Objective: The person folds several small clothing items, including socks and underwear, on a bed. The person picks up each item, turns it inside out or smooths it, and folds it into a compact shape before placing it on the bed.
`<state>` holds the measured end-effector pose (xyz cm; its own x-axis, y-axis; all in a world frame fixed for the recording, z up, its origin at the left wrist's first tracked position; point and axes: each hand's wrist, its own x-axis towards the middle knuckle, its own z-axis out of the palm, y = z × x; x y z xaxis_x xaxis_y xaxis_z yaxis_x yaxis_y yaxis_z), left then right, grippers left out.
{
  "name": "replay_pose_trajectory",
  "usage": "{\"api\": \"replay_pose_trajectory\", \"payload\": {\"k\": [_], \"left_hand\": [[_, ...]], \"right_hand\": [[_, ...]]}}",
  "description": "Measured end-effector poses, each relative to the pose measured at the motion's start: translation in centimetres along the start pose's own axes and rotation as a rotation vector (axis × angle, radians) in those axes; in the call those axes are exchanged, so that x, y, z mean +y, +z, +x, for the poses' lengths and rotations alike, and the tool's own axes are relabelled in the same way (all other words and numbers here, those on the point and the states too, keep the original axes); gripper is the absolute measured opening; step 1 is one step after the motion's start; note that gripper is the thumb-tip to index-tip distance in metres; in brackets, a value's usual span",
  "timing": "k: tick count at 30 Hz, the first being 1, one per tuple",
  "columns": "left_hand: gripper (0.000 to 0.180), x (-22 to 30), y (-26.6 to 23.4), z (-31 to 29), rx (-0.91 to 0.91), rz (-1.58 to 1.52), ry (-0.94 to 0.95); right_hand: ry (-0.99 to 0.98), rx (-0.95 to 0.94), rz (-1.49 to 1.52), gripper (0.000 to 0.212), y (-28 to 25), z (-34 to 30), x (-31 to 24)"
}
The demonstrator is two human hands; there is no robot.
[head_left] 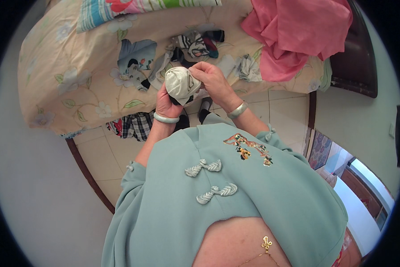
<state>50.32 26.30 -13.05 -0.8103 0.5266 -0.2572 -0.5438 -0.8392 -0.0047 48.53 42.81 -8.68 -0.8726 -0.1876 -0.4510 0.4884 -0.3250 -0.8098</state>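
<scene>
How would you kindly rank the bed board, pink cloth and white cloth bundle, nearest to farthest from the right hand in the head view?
1. White cloth bundle, touching the right hand.
2. Pink cloth, upper right.
3. Bed board, far right.

A home bedroom, shown by flowered bedsheet (pixel 44 84) and pillow (pixel 148 5)

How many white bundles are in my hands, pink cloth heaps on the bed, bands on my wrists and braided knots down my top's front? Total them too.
White bundle: 1
Pink cloth heap: 1
Wrist bands, pale bangle and metallic band: 2
Braided knots: 2
Total: 6
</scene>
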Motion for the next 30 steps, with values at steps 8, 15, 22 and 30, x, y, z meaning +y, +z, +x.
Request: {"api": "replay_pose_trajectory", "payload": {"k": [8, 15, 22, 30], "left_hand": [[0.049, -0.5, 1.3, 0.0, -0.088, -0.097, -0.231], [0.046, -1.3, 2.9, 0.4, 0.014, 0.062, -0.12], [0.045, -0.2, 2.9, 1.3, 0.147, 0.369, -0.117], [0.044, -1.2, 3.9, 1.2, 0.228, 0.654, 0.024]], "right_hand": [[-0.446, -0.036, -0.545, 0.018, -0.9, 0.1, 3.6], [-0.051, -0.251, -0.002, 0.033, -1.0, 0.2, 5.3], [0.088, -0.12, 0.261, 0.041, -3.0, 0.0, 0.3], [-0.198, 0.076, 0.005, 0.022, -2.4, 0.6, -0.8]]}}
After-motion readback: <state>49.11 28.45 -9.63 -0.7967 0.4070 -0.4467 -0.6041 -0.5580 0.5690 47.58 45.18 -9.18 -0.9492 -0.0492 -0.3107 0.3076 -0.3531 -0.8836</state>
